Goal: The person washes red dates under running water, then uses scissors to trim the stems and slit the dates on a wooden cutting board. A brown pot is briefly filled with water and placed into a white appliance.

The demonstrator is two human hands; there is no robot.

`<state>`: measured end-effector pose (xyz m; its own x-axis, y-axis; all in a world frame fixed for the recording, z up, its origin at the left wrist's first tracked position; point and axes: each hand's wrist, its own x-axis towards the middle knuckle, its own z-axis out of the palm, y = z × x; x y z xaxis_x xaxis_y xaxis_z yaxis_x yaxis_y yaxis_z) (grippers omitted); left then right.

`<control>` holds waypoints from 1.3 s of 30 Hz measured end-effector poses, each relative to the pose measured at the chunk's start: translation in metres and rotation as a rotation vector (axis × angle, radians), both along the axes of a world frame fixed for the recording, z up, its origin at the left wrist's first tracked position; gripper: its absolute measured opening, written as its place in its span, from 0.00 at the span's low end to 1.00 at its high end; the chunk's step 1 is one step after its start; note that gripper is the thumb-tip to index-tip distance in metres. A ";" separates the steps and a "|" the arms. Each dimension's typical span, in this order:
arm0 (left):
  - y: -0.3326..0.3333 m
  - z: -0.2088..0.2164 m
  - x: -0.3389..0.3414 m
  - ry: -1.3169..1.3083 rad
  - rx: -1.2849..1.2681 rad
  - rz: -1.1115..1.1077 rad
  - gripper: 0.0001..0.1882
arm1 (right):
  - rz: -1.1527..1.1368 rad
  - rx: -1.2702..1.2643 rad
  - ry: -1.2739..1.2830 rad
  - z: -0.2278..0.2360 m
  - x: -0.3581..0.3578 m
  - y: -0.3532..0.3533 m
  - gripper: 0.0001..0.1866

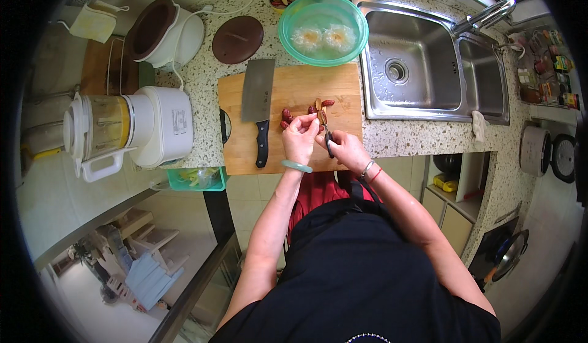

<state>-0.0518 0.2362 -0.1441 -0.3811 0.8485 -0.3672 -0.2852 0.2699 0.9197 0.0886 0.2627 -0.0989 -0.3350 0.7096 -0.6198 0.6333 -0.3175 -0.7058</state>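
My left hand, with a pale green bangle at its wrist, is closed over the wooden cutting board. Its thumb and fingertips pinch a reddish-brown date. Close against it, my right hand grips what look like scissors with black handles, their tips at the date. My fingers partly hide both. Several dark red dates lie around my fingertips, one of them farther right. A cleaver rests to the left, its black handle toward me.
Beyond the board stands a green bowl with two pale, rounded pieces in it. A brown lid, a white pot and a blender are at the left. The steel sink adjoins the board's right side. Below left hangs a green tray.
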 end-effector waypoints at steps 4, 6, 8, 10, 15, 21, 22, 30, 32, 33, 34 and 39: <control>0.001 0.001 0.001 -0.005 -0.008 0.001 0.07 | 0.016 0.013 -0.013 -0.012 0.005 0.000 0.34; -0.001 -0.001 -0.001 -0.017 -0.016 0.009 0.07 | 0.007 0.022 0.006 -0.011 0.004 -0.001 0.33; -0.003 -0.004 -0.001 -0.042 -0.030 0.014 0.08 | 0.015 0.000 -0.022 -0.005 0.003 0.001 0.32; -0.005 -0.007 -0.003 -0.016 -0.040 0.019 0.07 | 0.030 -0.012 -0.045 -0.003 0.002 0.001 0.32; -0.008 -0.014 -0.005 -0.005 -0.081 0.002 0.08 | 0.083 0.041 -0.085 -0.012 0.004 0.001 0.33; -0.009 -0.016 -0.006 0.005 -0.117 -0.007 0.09 | 0.117 -0.036 -0.074 -0.021 0.007 0.003 0.34; -0.007 -0.014 -0.006 0.013 -0.122 -0.014 0.09 | 0.085 -0.034 -0.057 -0.024 0.007 0.002 0.35; -0.008 -0.016 -0.004 0.068 -0.090 -0.050 0.09 | -0.073 -0.225 0.068 -0.026 0.002 -0.001 0.35; -0.008 -0.015 -0.004 0.012 -0.081 -0.042 0.09 | -0.070 -0.195 0.064 -0.021 0.003 0.000 0.34; -0.008 -0.015 -0.005 -0.002 -0.085 -0.037 0.09 | -0.068 -0.181 0.062 -0.018 0.003 0.000 0.33; -0.009 -0.016 -0.007 -0.016 -0.089 -0.032 0.09 | -0.056 -0.174 0.055 -0.017 0.002 0.000 0.33; -0.009 -0.016 -0.009 -0.044 -0.112 -0.028 0.08 | 0.012 -0.115 0.011 -0.021 0.003 0.003 0.31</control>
<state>-0.0611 0.2276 -0.1605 -0.3391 0.8114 -0.4761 -0.3152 0.3788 0.8701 0.0918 0.2652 -0.1198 -0.3502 0.6301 -0.6931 0.6301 -0.3890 -0.6720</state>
